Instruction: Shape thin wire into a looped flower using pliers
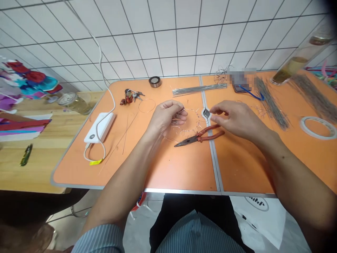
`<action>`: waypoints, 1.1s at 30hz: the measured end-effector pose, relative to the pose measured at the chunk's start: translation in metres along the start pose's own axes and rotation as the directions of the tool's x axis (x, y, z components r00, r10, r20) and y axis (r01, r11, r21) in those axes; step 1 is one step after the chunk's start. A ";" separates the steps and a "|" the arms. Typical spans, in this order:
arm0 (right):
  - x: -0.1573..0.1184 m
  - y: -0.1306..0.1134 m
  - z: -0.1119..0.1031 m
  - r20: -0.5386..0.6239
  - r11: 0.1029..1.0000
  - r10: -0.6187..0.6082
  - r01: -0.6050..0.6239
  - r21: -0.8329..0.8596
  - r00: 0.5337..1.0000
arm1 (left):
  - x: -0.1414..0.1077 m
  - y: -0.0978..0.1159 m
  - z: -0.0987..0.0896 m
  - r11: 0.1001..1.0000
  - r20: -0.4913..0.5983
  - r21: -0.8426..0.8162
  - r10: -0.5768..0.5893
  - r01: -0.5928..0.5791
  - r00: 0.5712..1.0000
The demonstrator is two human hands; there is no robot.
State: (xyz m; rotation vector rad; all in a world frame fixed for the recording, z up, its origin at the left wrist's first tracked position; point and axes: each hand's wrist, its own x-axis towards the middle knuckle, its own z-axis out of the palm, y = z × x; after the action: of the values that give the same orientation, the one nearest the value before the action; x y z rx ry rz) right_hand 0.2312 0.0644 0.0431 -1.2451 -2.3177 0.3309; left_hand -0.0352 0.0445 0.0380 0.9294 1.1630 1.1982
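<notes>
My left hand (170, 114) pinches a thin wire ring (193, 130) edged with small twisted loops, holding it above the orange table (168, 172). The fine wire is hard to follow against the tabletop. My right hand (231, 116) is at the ring's right side, its thumb and fingers drawn together; whatever lies between the tips is too small to make out. Below the ring rest long-nose pliers (197, 138) with red handles, jaws pointing left. Beside my right fingertips a silver metal fitting (206, 113) sits on the table's centre seam.
Bundles of straight wire lie behind (198, 90) and to the right (272, 103). A tape roll (155, 82), keys (134, 95), a white power bank (99, 127) with cable, a white ring spool (318, 127) and a bottle (300, 61) surround the work area. A tiled wall stands behind.
</notes>
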 end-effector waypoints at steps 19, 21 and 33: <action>-0.012 -0.001 0.028 0.366 0.887 -0.355 0.434 -0.160 0.860 | 0.004 0.013 -0.013 0.982 -0.062 -0.188 -0.001 -0.010 0.998; -0.013 -0.003 0.028 0.345 0.881 -0.356 0.435 -0.186 0.869 | 0.005 0.015 -0.016 0.980 -0.068 -0.197 0.009 -0.023 0.998; -0.006 0.006 0.031 0.274 0.988 -0.026 0.066 -0.137 0.961 | 0.004 0.030 -0.028 0.957 -0.137 -0.265 0.087 -0.121 0.987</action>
State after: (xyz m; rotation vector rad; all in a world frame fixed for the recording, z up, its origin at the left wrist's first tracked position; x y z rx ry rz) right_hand 0.2224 0.0630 0.0127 -1.2798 -2.6416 0.3410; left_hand -0.0691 0.0515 0.0613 0.7216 1.0229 1.4781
